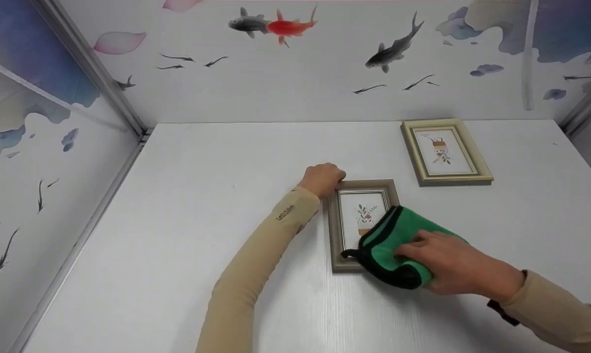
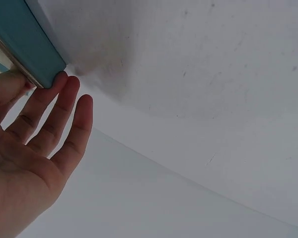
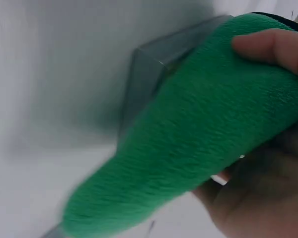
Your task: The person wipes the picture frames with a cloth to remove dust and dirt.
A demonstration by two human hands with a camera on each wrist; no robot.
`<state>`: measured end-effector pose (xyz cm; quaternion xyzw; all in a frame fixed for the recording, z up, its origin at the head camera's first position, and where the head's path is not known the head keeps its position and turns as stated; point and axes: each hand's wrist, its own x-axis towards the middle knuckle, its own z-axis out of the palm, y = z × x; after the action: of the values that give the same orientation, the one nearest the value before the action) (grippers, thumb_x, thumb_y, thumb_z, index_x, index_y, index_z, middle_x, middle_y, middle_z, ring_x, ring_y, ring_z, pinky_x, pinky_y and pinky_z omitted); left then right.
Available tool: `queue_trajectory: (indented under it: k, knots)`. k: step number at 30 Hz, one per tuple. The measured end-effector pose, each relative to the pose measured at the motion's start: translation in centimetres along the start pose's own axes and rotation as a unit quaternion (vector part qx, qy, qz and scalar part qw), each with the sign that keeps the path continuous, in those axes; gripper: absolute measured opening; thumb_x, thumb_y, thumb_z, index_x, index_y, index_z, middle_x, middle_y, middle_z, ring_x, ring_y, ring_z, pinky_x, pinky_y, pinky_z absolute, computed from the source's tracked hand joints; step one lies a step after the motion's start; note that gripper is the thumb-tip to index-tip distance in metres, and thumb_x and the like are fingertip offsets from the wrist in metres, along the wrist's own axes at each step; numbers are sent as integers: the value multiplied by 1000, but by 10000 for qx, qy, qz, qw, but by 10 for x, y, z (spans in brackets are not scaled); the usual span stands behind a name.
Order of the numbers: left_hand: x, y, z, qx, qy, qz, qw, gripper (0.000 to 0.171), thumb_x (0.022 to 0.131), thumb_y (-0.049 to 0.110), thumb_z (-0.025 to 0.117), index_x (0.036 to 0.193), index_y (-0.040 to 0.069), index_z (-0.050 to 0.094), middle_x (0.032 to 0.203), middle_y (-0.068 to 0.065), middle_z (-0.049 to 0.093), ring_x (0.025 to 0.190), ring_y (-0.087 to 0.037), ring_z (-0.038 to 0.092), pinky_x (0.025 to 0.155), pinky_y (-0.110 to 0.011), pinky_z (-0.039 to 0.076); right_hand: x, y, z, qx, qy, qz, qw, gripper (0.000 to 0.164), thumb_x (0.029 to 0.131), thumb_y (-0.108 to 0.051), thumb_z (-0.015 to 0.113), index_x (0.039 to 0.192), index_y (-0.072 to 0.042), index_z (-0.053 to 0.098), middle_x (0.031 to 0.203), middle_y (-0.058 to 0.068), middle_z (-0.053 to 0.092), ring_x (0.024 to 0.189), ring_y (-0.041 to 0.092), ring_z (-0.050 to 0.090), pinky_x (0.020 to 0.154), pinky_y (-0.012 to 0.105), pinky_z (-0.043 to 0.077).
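A brown picture frame (image 1: 336, 230) with a plant print lies on the white table, partly covered by a folded green cloth (image 1: 415, 223) with black edging. At its top left corner, my left hand (image 1: 323, 180) pinches the border. The left wrist view has that left hand (image 2: 37, 144) with thumb and forefinger on the frame's corner (image 2: 27, 42), the other fingers spread. My right hand (image 1: 447, 262) grips the cloth and holds it over the frame's lower right part. In the right wrist view the cloth (image 3: 188, 124) hides much of the frame (image 3: 144, 84).
A gold picture frame (image 1: 480, 169) with a similar print lies flat at the back right of the table (image 1: 187, 196). White panels with painted fish, such as the back wall (image 1: 295, 88), stand behind and at the left.
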<state>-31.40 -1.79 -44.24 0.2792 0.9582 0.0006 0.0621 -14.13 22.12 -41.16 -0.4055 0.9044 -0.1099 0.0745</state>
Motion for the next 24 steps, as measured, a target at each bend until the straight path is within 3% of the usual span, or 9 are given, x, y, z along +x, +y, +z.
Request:
queue_trajectory:
  k: [3,6,10,14,17,19,22,24]
  knots:
    - [1,0,-1,42,28,-54,10000,18,97,20,59,109,14,71,103,-1,69,92,-15,61,80,-32,51,2,-6,-4,-237,-191,167,9994,35,69,-6,78,100,-14,63,77,-9,54,84,21,51,67,39,44]
    - [2,-1,-2,43,14,-81,10000,18,96,20,61,109,14,72,104,-1,69,93,-16,61,81,-32,50,9,-12,0,-144,-207,-15,9997,33,70,1,73,99,-11,63,74,-9,54,84,22,52,67,38,45]
    - [3,-2,-3,62,-11,-48,10000,17,96,19,61,108,13,72,103,-2,69,95,-16,61,81,-32,50,20,-17,14,365,63,-624,9974,39,80,4,64,117,-9,63,98,-1,65,99,23,57,77,41,50]
    - [3,-1,-2,117,31,80,9999,17,96,19,61,106,12,72,102,-3,68,94,-17,61,79,-32,51,31,-21,29,547,296,-1298,9896,47,90,0,61,135,-11,54,127,3,60,118,26,52,90,47,47]
    - [2,0,-1,165,66,177,9997,17,97,20,60,106,12,72,101,-3,69,92,-17,62,77,-32,52,35,-27,37,238,378,-1810,9825,63,80,10,65,138,-12,52,136,1,55,125,25,48,94,48,45]
    - [1,0,-1,168,108,180,9996,17,97,20,59,105,13,72,100,-2,69,90,-16,63,76,-32,52,36,-33,42,-103,389,-2221,9742,65,77,10,69,136,-13,54,137,0,55,126,23,48,95,45,45]
    - [0,0,-2,136,143,149,9997,16,97,19,58,103,13,72,99,-1,69,86,-15,62,75,-31,52,37,-43,49,-602,381,-2696,9603,58,80,3,72,133,-12,56,134,0,57,123,19,50,95,36,45]
    - [0,0,-2,105,143,149,9997,15,97,18,58,102,12,72,99,-1,69,86,-15,61,76,-31,51,35,-48,53,-766,399,-2767,9571,54,84,-3,72,134,-10,55,133,2,57,121,18,52,95,32,45]
